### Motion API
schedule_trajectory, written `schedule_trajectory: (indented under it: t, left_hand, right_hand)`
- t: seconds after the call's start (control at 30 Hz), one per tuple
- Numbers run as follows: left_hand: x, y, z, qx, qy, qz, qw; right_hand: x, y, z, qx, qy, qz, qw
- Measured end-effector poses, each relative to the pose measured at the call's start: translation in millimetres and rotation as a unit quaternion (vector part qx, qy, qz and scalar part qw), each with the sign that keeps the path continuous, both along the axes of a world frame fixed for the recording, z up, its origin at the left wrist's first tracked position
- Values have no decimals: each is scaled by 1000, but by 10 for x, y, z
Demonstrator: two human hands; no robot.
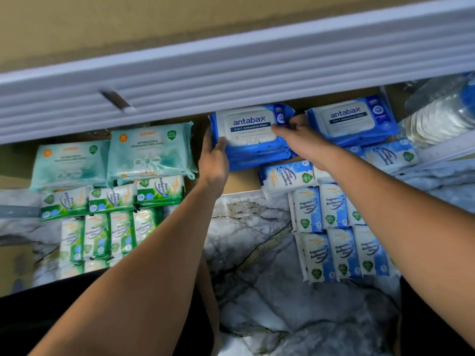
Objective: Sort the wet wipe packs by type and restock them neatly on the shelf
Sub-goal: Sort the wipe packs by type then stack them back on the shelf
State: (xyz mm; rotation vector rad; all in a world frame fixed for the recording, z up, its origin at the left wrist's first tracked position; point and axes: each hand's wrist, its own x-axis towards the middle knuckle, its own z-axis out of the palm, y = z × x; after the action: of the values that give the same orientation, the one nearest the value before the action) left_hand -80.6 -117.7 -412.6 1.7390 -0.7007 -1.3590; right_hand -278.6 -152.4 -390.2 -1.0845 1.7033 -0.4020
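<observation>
Both hands hold a blue Antabax wipes pack (250, 147) at the shelf's back, just under the white shelf edge above. My left hand (214, 156) grips its left side; my right hand (299, 140) pinches its upper right corner. A second Antabax pack (352, 122) lies to the right. Two teal fragrance-free packs (115, 158) sit at the back left, with several green pine packs (113, 214) in front of them. Several small blue fragrance-free packs (334, 227) are lined up at the right.
The white edge of the shelf above (231, 80) overhangs the back row. A pack of clear water bottles (442, 111) stands at the far right. The marble-patterned shelf surface (246, 240) shows between the green and blue groups.
</observation>
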Motion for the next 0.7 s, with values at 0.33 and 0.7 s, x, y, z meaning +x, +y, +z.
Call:
schedule_trajectory:
  t: [0.33, 0.7]
  left_hand:
    - [14, -23, -36, 55, 23, -50, 997]
    - [-163, 156, 602, -11, 71, -77, 994]
  right_hand:
    - [102, -19, -79, -18, -60, -36, 997]
    - [-38, 274, 547, -116, -49, -24, 992]
